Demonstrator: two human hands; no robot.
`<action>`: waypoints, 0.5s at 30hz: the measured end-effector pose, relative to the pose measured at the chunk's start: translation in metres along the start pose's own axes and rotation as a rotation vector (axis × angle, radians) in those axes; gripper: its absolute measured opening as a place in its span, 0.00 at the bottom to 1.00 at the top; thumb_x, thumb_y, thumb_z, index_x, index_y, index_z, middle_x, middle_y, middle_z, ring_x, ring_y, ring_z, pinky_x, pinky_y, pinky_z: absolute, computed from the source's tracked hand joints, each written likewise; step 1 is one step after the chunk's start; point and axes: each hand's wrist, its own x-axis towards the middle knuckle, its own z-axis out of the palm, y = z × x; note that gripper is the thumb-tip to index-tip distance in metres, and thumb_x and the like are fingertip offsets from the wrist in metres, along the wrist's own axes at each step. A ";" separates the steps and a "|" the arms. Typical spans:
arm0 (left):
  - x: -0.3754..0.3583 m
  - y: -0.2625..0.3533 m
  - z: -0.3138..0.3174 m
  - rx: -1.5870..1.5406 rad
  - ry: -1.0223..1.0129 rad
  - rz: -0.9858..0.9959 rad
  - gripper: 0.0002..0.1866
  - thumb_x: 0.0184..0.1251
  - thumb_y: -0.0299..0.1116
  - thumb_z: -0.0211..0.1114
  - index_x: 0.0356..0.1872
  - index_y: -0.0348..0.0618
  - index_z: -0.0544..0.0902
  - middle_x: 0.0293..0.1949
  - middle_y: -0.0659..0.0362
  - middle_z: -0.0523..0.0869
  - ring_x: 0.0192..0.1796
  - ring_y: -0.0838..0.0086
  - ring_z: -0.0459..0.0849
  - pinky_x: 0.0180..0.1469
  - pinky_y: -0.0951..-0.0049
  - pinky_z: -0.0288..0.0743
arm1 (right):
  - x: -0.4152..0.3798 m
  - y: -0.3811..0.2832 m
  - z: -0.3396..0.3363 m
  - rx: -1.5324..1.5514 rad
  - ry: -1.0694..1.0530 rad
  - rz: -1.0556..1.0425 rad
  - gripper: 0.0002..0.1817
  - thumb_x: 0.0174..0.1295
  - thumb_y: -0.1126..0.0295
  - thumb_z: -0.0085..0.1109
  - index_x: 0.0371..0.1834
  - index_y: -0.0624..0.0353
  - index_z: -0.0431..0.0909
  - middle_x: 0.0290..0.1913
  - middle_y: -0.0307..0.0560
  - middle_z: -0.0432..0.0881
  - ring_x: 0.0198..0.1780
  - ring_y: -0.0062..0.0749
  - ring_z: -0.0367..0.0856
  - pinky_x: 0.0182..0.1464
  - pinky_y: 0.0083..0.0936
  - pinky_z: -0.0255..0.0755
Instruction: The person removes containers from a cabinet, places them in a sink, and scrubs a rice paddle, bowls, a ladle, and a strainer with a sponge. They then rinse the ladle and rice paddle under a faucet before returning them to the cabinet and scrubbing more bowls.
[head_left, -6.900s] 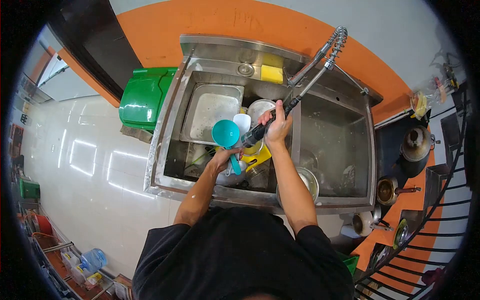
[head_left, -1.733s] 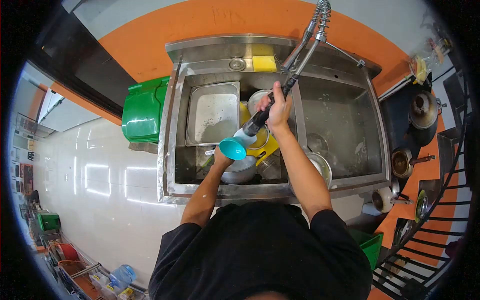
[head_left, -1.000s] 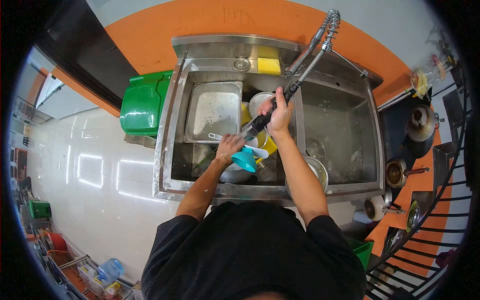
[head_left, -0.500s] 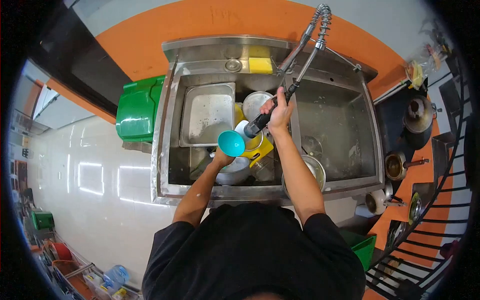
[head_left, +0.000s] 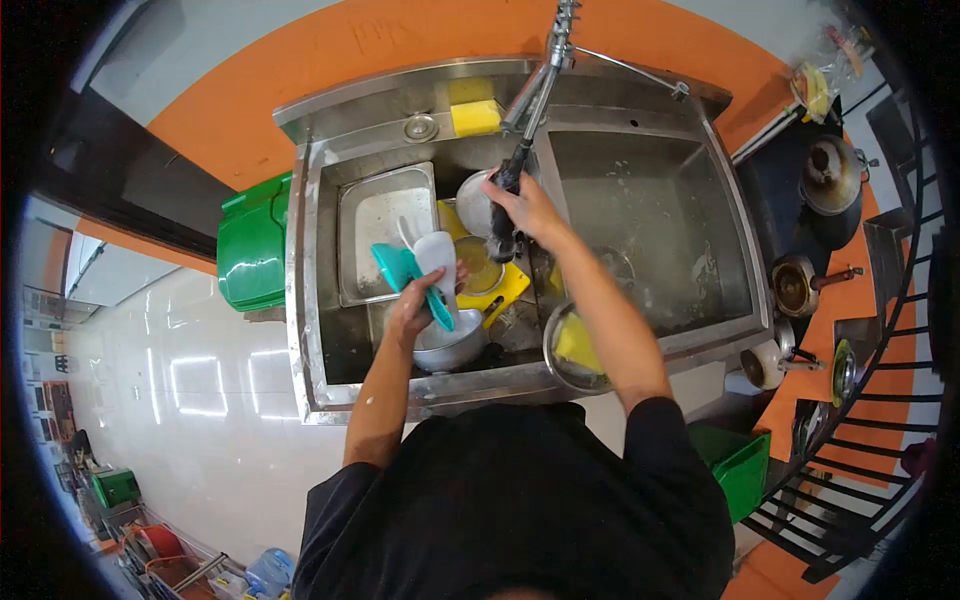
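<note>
Over the left sink basin [head_left: 330,345], my left hand [head_left: 410,308] is closed on a teal bowl [head_left: 397,265] seen edge-on, together with a white scoop-like utensil [head_left: 435,252]. My right hand [head_left: 528,208] wraps round the black handle of a spray faucet [head_left: 503,225], its nozzle pointing down to the right of the white utensil. Beneath them lie a grey pot [head_left: 455,350], a round pan [head_left: 470,200] and a yellow piece [head_left: 508,292]. A rectangular steel tray [head_left: 345,250] leans at the basin's left.
On the right, the second basin [head_left: 655,230] holds shallow water. A steel bowl [head_left: 552,372] with something yellow sits under my right forearm. A yellow sponge [head_left: 476,118] and drain strainer [head_left: 420,127] rest on the back ledge. A green bin [head_left: 255,250] stands left; pans [head_left: 795,285] lie right.
My left hand has turned the teal bowl from facing up to edge-on, bringing the white utensil into fuller view. The sprayer now hangs more upright, farther from the bowl. The camera view has shifted.
</note>
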 end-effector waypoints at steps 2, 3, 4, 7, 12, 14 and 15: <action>-0.011 0.011 0.001 0.191 0.128 -0.002 0.21 0.72 0.32 0.57 0.63 0.34 0.71 0.55 0.49 0.83 0.58 0.64 0.80 0.56 0.68 0.77 | 0.001 0.031 -0.056 -0.047 -0.100 0.044 0.22 0.65 0.56 0.63 0.55 0.57 0.75 0.48 0.42 0.81 0.48 0.27 0.78 0.51 0.25 0.71; -0.015 0.012 -0.002 0.190 0.128 -0.007 0.21 0.72 0.32 0.57 0.63 0.34 0.71 0.55 0.49 0.83 0.58 0.64 0.80 0.56 0.68 0.77 | -0.002 0.043 -0.082 0.035 -0.084 0.033 0.27 0.63 0.54 0.64 0.60 0.56 0.72 0.54 0.46 0.80 0.53 0.31 0.80 0.55 0.27 0.72; -0.020 0.011 -0.007 0.221 0.190 0.036 0.23 0.71 0.34 0.60 0.63 0.34 0.71 0.54 0.49 0.83 0.57 0.63 0.81 0.57 0.65 0.76 | -0.011 0.046 -0.111 0.126 -0.061 0.104 0.29 0.64 0.54 0.63 0.63 0.56 0.69 0.56 0.46 0.79 0.54 0.33 0.80 0.55 0.30 0.73; -0.036 0.011 -0.008 0.308 0.326 0.108 0.25 0.70 0.38 0.63 0.62 0.36 0.71 0.54 0.49 0.83 0.54 0.62 0.83 0.56 0.64 0.77 | -0.035 0.092 -0.191 0.235 0.137 0.294 0.25 0.65 0.56 0.62 0.62 0.53 0.71 0.55 0.45 0.79 0.54 0.34 0.80 0.53 0.33 0.75; -0.066 0.001 -0.018 0.194 0.519 0.147 0.23 0.72 0.35 0.61 0.62 0.35 0.70 0.52 0.50 0.85 0.50 0.64 0.85 0.54 0.64 0.77 | -0.106 0.337 -0.314 -0.899 0.332 0.473 0.19 0.67 0.64 0.51 0.57 0.61 0.78 0.48 0.57 0.84 0.50 0.48 0.82 0.51 0.38 0.76; -0.077 -0.005 -0.009 0.207 0.571 0.220 0.21 0.73 0.34 0.58 0.62 0.34 0.70 0.50 0.50 0.85 0.47 0.64 0.86 0.54 0.64 0.78 | -0.141 0.381 -0.323 -1.276 0.098 0.790 0.20 0.68 0.61 0.51 0.55 0.64 0.78 0.51 0.62 0.82 0.53 0.55 0.80 0.56 0.41 0.73; -0.079 -0.005 -0.003 0.215 0.583 0.215 0.21 0.73 0.34 0.58 0.62 0.34 0.70 0.50 0.50 0.85 0.47 0.64 0.86 0.54 0.64 0.78 | -0.146 0.409 -0.320 -1.266 0.087 0.794 0.20 0.68 0.61 0.51 0.55 0.64 0.78 0.51 0.62 0.82 0.53 0.55 0.80 0.56 0.41 0.73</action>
